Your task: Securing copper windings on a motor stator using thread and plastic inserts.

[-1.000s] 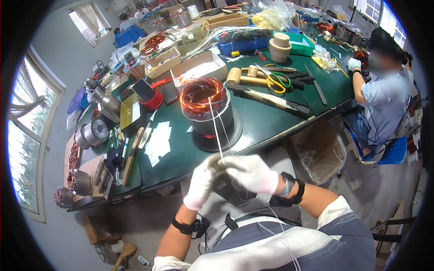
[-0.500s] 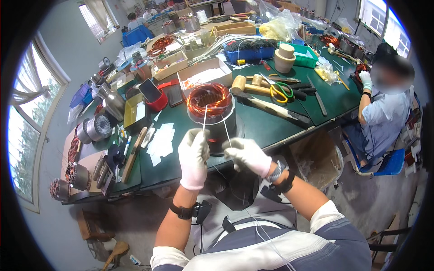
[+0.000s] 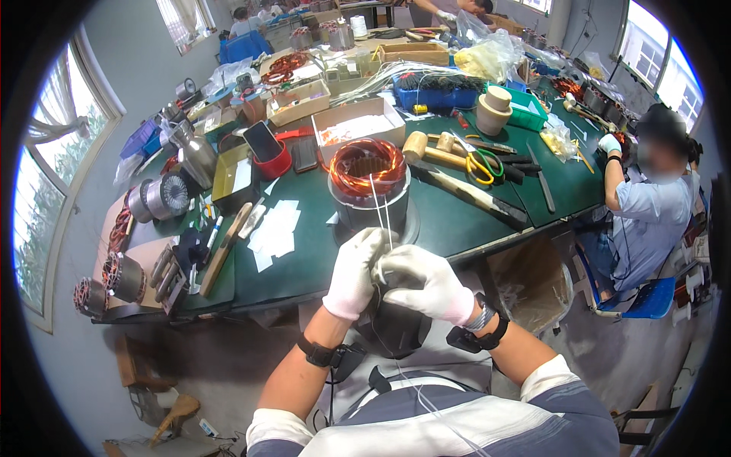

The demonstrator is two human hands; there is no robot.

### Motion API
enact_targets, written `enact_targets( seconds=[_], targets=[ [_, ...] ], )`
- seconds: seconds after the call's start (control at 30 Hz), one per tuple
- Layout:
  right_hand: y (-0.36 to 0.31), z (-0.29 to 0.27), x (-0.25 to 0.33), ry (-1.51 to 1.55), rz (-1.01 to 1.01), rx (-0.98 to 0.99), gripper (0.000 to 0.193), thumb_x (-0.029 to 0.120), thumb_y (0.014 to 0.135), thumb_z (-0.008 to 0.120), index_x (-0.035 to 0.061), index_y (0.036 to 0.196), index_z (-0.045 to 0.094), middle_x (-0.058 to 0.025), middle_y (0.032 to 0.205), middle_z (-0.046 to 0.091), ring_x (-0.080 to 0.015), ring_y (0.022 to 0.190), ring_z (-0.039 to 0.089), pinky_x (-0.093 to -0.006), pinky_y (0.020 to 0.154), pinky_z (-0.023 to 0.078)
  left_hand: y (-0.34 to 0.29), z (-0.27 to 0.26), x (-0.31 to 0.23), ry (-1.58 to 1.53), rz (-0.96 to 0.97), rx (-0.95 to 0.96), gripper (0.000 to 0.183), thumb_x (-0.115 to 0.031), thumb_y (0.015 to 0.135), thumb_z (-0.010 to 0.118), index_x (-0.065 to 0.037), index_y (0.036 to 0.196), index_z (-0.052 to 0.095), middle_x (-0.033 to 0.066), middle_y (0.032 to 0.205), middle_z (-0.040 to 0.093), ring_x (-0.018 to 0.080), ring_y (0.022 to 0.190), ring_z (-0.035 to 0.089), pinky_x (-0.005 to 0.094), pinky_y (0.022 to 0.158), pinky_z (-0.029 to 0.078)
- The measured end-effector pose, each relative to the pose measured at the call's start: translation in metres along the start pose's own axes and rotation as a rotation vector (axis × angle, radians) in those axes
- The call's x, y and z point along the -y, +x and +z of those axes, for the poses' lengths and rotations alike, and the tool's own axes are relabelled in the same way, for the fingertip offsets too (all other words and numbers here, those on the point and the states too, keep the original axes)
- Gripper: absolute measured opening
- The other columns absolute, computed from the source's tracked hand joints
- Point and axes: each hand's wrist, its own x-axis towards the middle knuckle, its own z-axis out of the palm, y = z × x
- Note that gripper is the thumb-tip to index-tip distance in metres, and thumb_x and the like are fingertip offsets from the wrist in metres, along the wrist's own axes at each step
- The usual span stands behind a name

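A motor stator (image 3: pixel 363 210) with a ring of copper windings (image 3: pixel 347 169) on top stands upright at the bench's near edge. Two strands of white cord (image 3: pixel 386 206) run from the windings down to my gloved hands. My left hand (image 3: pixel 356 273) is closed on the cord just in front of the stator. Against it, my right hand (image 3: pixel 426 283) pinches the cord too, fingers curled. Exactly how the strands cross between the fingers is hidden. The loose end of the cord trails down over my lap.
Right of the stator lie mallets (image 3: pixel 415 145), scissors (image 3: pixel 481 167) and a long wooden-handled tool (image 3: pixel 476 196). White paper slips (image 3: pixel 276 234) and a wooden stick (image 3: pixel 226 250) are at left. Behind stands a carton (image 3: pixel 359 122). A co-worker (image 3: pixel 647 206) sits at the right.
My hands have come together and shifted right, where they were apart with a strand each. The two strands now run close side by side. The view has turned slightly.
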Motion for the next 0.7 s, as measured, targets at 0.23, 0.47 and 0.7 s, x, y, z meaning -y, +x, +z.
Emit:
enact_targets(
  seconds=[0.23,0.47,0.7],
  targets=[
    [-0.005,0.016,-0.006,0.849,0.446,-0.168,0.034,0.007,0.100,0.070,-0.0015,0.133,0.070,-0.0058,0.109,0.075,-0.0127,0.091,0.071,-0.0292,0.081,0.059,0.003,-0.005,0.012,-0.312,-0.097,-0.140,0.024,-0.030,0.114,0.053,-0.007,0.110,0.061,-0.0026,0.081,0.055,0.0053,0.056,0.043,0.0229,0.049,0.035],
    [0.006,0.019,-0.030,1.006,0.594,-0.286,0.028,0.011,0.104,0.067,-0.0023,0.128,0.068,-0.0079,0.109,0.075,-0.0135,0.085,0.073,-0.0272,0.076,0.060,-0.002,-0.002,0.006,-0.313,-0.120,-0.177,0.017,-0.024,0.114,0.055,-0.008,0.115,0.057,-0.0023,0.085,0.055,0.0028,0.056,0.041,0.0192,0.049,0.034],
    [0.021,0.022,-0.044,0.794,0.588,-0.227,0.022,0.016,0.103,0.070,-0.0007,0.117,0.072,-0.0045,0.098,0.076,-0.0098,0.078,0.070,-0.0242,0.071,0.058,-0.002,-0.012,0.003,-0.086,-0.155,-0.143,0.030,-0.023,0.113,0.058,0.001,0.130,0.061,-0.0039,0.085,0.058,-0.0007,0.058,0.043,0.0161,0.049,0.034]
  ],
)
